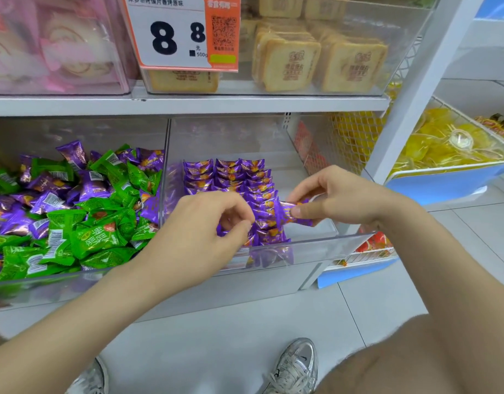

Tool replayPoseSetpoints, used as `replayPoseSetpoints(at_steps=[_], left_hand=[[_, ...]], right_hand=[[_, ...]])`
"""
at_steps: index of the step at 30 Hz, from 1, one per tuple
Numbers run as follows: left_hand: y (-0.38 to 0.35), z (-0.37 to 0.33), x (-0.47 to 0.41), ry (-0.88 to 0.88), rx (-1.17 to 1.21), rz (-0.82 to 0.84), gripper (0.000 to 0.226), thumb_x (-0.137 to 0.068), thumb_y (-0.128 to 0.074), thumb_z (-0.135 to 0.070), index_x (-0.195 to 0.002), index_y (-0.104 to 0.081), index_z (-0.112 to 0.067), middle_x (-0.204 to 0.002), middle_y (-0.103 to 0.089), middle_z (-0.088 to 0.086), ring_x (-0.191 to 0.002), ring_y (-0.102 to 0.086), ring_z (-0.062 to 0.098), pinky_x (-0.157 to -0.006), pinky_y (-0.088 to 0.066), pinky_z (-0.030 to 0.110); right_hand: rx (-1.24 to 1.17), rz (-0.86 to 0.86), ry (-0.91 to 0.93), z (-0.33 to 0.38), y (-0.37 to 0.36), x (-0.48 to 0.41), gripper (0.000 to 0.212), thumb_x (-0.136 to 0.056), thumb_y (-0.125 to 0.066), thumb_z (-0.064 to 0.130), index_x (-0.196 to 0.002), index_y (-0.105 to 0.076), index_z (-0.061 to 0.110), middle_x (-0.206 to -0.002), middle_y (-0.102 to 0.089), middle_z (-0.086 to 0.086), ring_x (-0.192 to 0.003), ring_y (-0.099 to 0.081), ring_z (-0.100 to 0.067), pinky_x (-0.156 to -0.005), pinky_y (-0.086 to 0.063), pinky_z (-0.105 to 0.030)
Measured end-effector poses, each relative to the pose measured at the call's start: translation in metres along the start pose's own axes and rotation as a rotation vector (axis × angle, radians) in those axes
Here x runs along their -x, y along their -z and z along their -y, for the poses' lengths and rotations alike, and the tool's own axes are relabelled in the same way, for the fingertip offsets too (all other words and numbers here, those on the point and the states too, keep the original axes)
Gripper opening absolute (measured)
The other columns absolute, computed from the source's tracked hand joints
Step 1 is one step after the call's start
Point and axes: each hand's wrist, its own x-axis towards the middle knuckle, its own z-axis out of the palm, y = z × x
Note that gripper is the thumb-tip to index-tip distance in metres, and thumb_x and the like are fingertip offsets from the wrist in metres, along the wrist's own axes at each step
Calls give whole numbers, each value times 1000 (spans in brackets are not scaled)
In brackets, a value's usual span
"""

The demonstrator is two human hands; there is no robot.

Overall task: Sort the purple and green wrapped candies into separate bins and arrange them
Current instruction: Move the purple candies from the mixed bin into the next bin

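Two clear bins stand side by side on the lower shelf. The left bin (pixel 60 280) holds a loose mix of green candies (pixel 97 240) and purple candies (pixel 88 189). In the right bin (pixel 316 245), purple candies (pixel 230 172) lie in neat rows. My right hand (pixel 336 194) pinches one purple candy (pixel 287 214) just above the front of those rows. My left hand (pixel 211 220) hovers over the front of the rows with curled fingers, and its fingertips touch or pinch a purple candy there; the grip is partly hidden.
A shelf board (pixel 188 105) runs above the bins, with boxes of toast snacks (pixel 287 64), pink packets (pixel 54 46) and an orange price tag (pixel 182 32). A white post (pixel 410 89) stands right. Yellow sweets (pixel 449 143) fill a neighbouring bin. My shoes (pixel 296 365) rest on the tiled floor.
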Motion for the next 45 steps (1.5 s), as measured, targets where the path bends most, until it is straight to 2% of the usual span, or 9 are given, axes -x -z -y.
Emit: replayPoseSetpoints(at_steps=[5, 9, 16, 20, 23, 28, 34, 38, 45], left_hand=[[-14, 0, -15, 76, -114, 214, 17, -97, -63, -28, -83, -72, -29, -81, -72, -14, -80, -62, 3, -73, -48, 20], [-26, 3, -25, 172, -121, 301, 23, -94, -60, -28, -75, -73, -23, -67, -70, -9, -68, -62, 8, -73, -53, 27], [-36, 10, -56, 330, -186, 476, 23, -92, -70, -28, -82, -80, -10, -84, -74, 11, -69, -57, 17, -70, -58, 33], [-36, 15, -62, 354, -173, 544, 16, -90, -80, -33, -82, -84, -20, -76, -76, -2, -72, -64, 14, -69, -56, 30], [-38, 20, -64, 361, -169, 542, 9, -87, -80, -23, -79, -85, -24, -75, -78, -3, -79, -74, 21, -72, -63, 36], [-43, 19, -65, 400, -153, 459, 9, -77, -89, -31, -71, -83, -25, -69, -76, -7, -75, -71, 13, -65, -60, 30], [-51, 20, -62, 399, -144, 339, 18, -71, -93, -37, -68, -80, -25, -60, -67, -11, -65, -59, 3, -60, -46, 25], [-52, 20, -62, 408, -181, 345, 10, -68, -89, -34, -66, -81, -29, -63, -73, -12, -79, -69, 11, -76, -62, 38], [-50, 20, -63, 384, -192, 331, 13, -70, -91, -34, -65, -82, -25, -56, -69, -11, -72, -68, 12, -76, -63, 41]], right_hand=[[175, 125, -68, -18, 8, -4, 12, -88, -85, 14, -99, -82, 18, -89, -80, -6, -76, -73, -17, -67, -60, -25], [244, 249, -91, -26, -3, -16, 17, -87, -86, 28, -104, -81, 28, -97, -80, -4, -93, -73, -29, -93, -58, -44], [198, 281, -192, -22, -12, -26, 18, -86, -83, 12, -102, -83, 20, -97, -81, -10, -83, -68, -14, -77, -55, -30], [156, 253, -110, -23, -8, -25, 21, -84, -85, 6, -102, -84, 18, -94, -81, -10, -81, -72, -16, -78, -61, -32], [141, 240, -53, -26, -6, -24, 24, -83, -86, 4, -103, -84, 16, -95, -82, -6, -96, -78, -26, -94, -62, -38], [180, 206, 1, -26, -10, -25, 23, -82, -87, 4, -100, -84, 19, -90, -82, 1, -81, -75, -10, -83, -62, -28], [341, 200, 87, -28, -15, -25, 15, -80, -91, 23, -92, -84, 32, -87, -80, 9, -84, -75, -11, -82, -61, -29], [296, 176, 61, -27, -14, -27, 19, -79, -90, 10, -92, -85, 24, -85, -81, 2, -85, -77, -20, -87, -63, -39], [183, 238, -5, -20, -10, -21, 25, -83, -82, -5, -102, -81, 13, -90, -81, -4, -90, -79, -19, -92, -63, -41]])
